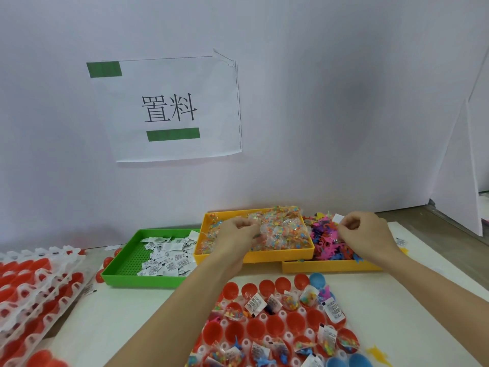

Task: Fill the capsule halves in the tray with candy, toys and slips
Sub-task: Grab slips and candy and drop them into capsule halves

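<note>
The left hand (238, 231) curls into the candy packets (280, 230) in the yellow bin (254, 256); the right hand (365, 231) pinches a white slip (337, 218) above the toys (328, 242). The capsule tray (267, 321) lies nearer.

A white paper sign (169, 108) hangs on the pale wall (317, 102) in the upper left of the frame, printed with two large black characters, 置料. A green bar sits at its top left corner and another below the characters; its top right corner curls away. At the far right edge, white boards (460, 165) lean against the wall above the counter (111, 311).
</note>
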